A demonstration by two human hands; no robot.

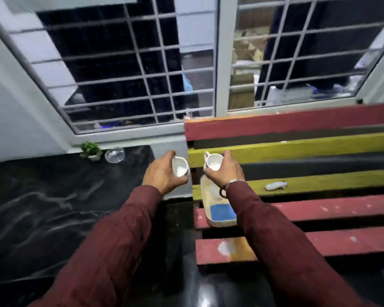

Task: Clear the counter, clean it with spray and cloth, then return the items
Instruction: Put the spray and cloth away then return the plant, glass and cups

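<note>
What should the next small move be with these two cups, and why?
Probably set the right-hand cup down into the tray on the slatted bench. The right hand holds it just above the tray's far end, while the left hand holds the other cup off to the side.

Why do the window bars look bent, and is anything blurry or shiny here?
Head view: the wide-angle lens bows the white window grille; the small green potted plant and dark red sleeves are smeared by blur; glare streaks the glossy black counter.
</note>
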